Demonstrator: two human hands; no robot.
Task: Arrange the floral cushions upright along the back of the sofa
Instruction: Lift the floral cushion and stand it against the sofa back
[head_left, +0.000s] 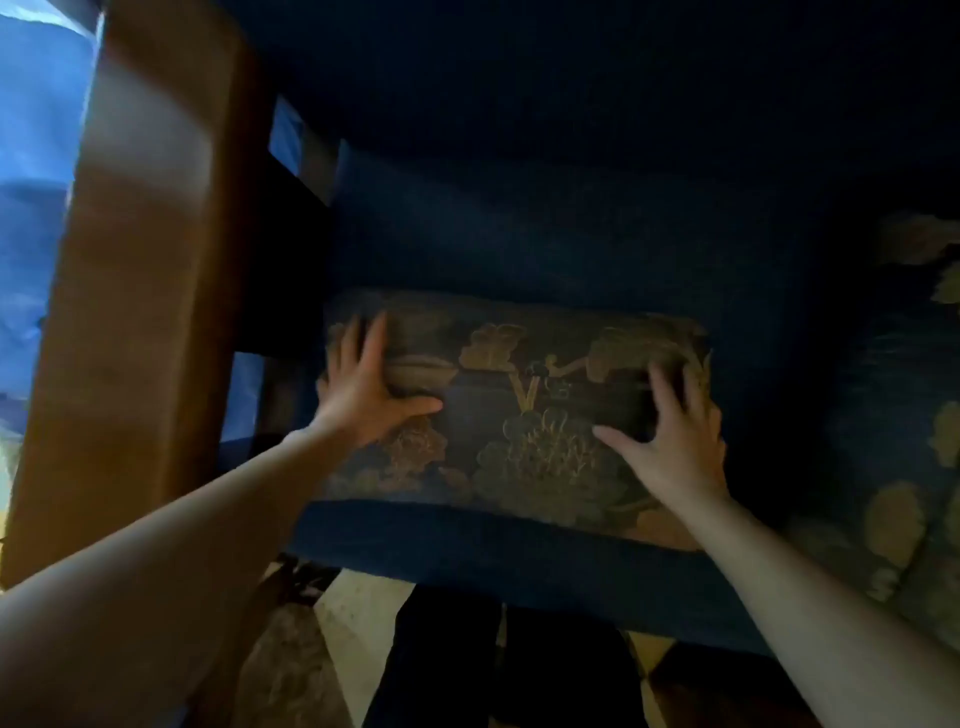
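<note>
A dark floral cushion (519, 415) with gold flower prints rests on the blue sofa seat (519, 566), close to the sofa's back (545, 244). My left hand (363, 395) lies flat on its left part with fingers spread. My right hand (670, 441) presses its right part, fingers spread and slightly curled. Neither hand is closed around it. A second floral cushion (914, 415) shows at the right edge of the view, partly cut off. The scene is dim and blurred.
A broad wooden armrest (145, 260) runs along the sofa's left side. A blue cloth (36, 156) lies beyond it at far left. My dark-trousered legs (493, 670) stand on a patterned floor (343, 649) in front of the seat.
</note>
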